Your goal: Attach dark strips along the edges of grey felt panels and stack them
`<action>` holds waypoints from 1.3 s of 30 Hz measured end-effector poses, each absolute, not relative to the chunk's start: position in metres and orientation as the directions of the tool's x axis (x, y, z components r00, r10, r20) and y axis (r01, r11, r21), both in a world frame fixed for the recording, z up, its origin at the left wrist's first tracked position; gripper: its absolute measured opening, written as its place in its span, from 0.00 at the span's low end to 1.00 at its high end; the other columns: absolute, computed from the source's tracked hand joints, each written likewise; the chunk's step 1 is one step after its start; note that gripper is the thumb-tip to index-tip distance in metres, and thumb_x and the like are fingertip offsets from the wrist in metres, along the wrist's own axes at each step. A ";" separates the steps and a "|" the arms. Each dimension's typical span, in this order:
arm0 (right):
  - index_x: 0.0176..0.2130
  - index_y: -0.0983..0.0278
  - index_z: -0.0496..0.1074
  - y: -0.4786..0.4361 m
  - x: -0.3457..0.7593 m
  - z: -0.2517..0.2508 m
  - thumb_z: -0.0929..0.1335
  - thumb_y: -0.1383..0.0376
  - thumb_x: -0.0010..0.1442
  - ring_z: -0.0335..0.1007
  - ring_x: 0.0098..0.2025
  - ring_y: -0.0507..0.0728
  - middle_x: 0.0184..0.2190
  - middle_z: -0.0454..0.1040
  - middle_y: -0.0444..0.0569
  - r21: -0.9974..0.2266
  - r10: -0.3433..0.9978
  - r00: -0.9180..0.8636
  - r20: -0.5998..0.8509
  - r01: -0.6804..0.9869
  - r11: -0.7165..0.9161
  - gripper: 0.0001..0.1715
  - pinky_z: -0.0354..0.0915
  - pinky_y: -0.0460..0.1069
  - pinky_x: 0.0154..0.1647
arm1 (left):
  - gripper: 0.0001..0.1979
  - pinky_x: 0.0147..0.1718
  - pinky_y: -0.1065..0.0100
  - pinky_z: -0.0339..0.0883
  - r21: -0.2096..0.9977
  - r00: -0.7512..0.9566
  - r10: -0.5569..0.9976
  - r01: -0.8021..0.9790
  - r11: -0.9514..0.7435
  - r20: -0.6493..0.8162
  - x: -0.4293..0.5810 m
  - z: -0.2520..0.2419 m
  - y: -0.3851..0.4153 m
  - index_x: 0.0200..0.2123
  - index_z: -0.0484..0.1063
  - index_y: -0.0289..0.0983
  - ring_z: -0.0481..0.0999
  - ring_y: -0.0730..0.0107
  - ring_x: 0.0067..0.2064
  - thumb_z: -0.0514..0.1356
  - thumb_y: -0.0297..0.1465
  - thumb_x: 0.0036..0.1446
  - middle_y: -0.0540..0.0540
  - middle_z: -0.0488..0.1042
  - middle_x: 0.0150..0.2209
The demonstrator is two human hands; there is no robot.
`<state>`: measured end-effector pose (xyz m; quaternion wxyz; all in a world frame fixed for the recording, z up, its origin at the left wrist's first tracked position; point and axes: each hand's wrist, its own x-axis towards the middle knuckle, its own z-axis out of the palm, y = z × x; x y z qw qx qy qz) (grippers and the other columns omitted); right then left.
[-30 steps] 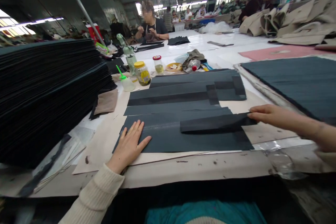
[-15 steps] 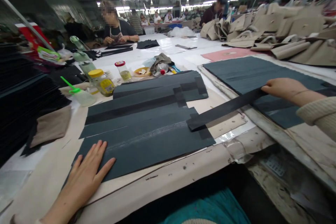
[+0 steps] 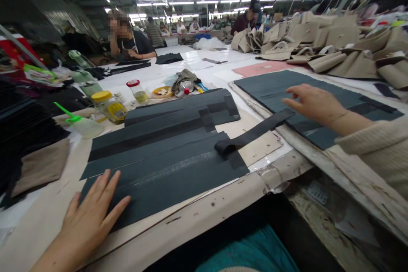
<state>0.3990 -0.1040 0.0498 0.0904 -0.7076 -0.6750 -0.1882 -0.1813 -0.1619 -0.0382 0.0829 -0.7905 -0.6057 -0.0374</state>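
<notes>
My left hand (image 3: pixel 92 210) lies flat with fingers spread on the lower left corner of a dark blue-grey panel (image 3: pixel 178 174). A dark strip (image 3: pixel 255 134) runs from that panel's right end towards the stack on the right; its near end is curled over. Just above its far end hovers my right hand (image 3: pixel 315 102), fingers apart and holding nothing. Behind the near panel lie further dark panels (image 3: pixel 153 134), overlapping, with darker bands across them. Under the right hand is a stack of dark sheets (image 3: pixel 267 87) on a board.
At the back left stand a squeeze bottle with a green spout (image 3: pixel 84 125), a yellow-lidded jar (image 3: pixel 110 106) and a red-lidded jar (image 3: pixel 137 91). Beige bag pieces (image 3: pixel 318 38) are heaped at the far right. A co-worker (image 3: pixel 130 38) sits across the table.
My right hand has let go of the strip, and its fingers have opened above it. The strip has dropped and its near end has curled. My left hand stays on the panel.
</notes>
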 end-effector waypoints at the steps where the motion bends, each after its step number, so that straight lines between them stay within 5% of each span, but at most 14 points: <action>1: 0.43 0.68 0.70 -0.116 0.373 0.049 0.62 0.57 0.59 0.64 0.37 0.54 0.35 0.71 0.54 0.118 0.918 -0.120 0.378 0.990 0.080 0.19 0.55 0.48 0.36 | 0.30 0.54 0.44 0.45 -0.069 0.299 0.935 0.954 -0.291 0.191 -0.166 -0.030 -0.160 0.60 0.47 0.37 0.54 0.49 0.60 0.42 0.43 0.57 0.38 0.52 0.61; 5: 0.35 0.64 0.71 -0.160 0.286 0.025 0.60 0.59 0.61 0.64 0.34 0.53 0.31 0.70 0.50 0.105 0.810 -0.561 0.172 0.828 0.551 0.14 0.57 0.47 0.36 | 0.18 0.50 0.61 0.60 0.128 0.632 0.767 0.756 -0.642 0.112 -0.080 -0.003 -0.154 0.49 0.64 0.40 0.67 0.63 0.50 0.45 0.38 0.60 0.44 0.68 0.50; 12: 0.34 0.68 0.67 -0.176 0.239 -0.014 0.60 0.68 0.60 0.65 0.30 0.55 0.29 0.68 0.51 0.269 0.748 -0.661 -0.058 0.712 0.649 0.08 0.57 0.49 0.29 | 0.10 0.38 0.67 0.65 0.271 0.837 0.538 0.498 -0.824 0.098 0.044 -0.014 -0.141 0.35 0.70 0.37 0.68 0.68 0.37 0.49 0.29 0.59 0.46 0.70 0.34; 18: 0.32 0.68 0.66 -0.181 0.228 -0.016 0.58 0.75 0.56 0.65 0.30 0.57 0.29 0.68 0.52 0.313 0.780 -0.616 -0.111 0.724 0.615 0.10 0.55 0.49 0.25 | 0.09 0.37 0.67 0.63 0.337 0.824 0.514 0.427 -0.839 0.237 0.056 -0.044 -0.135 0.32 0.68 0.36 0.67 0.69 0.37 0.50 0.30 0.59 0.46 0.69 0.34; 25: 0.31 0.67 0.67 -0.165 0.231 -0.011 0.59 0.69 0.57 0.67 0.31 0.54 0.30 0.70 0.50 0.079 0.908 -0.416 -0.051 0.904 0.419 0.09 0.55 0.47 0.30 | 0.07 0.41 0.65 0.61 0.347 0.845 0.462 0.363 -0.865 0.268 0.054 -0.044 -0.134 0.35 0.68 0.37 0.66 0.67 0.42 0.50 0.29 0.59 0.47 0.70 0.40; 30: 0.29 0.66 0.68 -0.147 0.234 -0.009 0.59 0.68 0.56 0.68 0.29 0.53 0.29 0.71 0.49 0.042 0.961 -0.271 -0.056 0.961 0.273 0.11 0.53 0.46 0.27 | 0.08 0.41 0.65 0.61 0.336 0.860 0.445 0.354 -0.873 0.250 0.054 -0.043 -0.133 0.34 0.69 0.37 0.67 0.68 0.42 0.50 0.29 0.59 0.47 0.71 0.39; 36: 0.30 0.68 0.70 -0.126 0.235 -0.006 0.59 0.69 0.55 0.68 0.30 0.54 0.30 0.73 0.53 0.044 0.972 -0.233 -0.036 0.971 0.235 0.11 0.55 0.46 0.29 | 0.09 0.40 0.66 0.61 0.329 0.860 0.446 0.359 -0.873 0.246 0.054 -0.041 -0.134 0.32 0.68 0.37 0.67 0.68 0.41 0.49 0.30 0.59 0.47 0.71 0.39; 39: 0.30 0.67 0.71 -0.123 0.243 0.002 0.60 0.68 0.55 0.68 0.32 0.54 0.30 0.73 0.51 -0.082 0.964 -0.262 -0.038 0.962 0.259 0.11 0.56 0.46 0.31 | 0.07 0.42 0.65 0.61 0.346 0.847 0.465 0.368 -0.863 0.258 0.053 -0.042 -0.135 0.34 0.68 0.37 0.67 0.68 0.42 0.50 0.29 0.59 0.47 0.71 0.41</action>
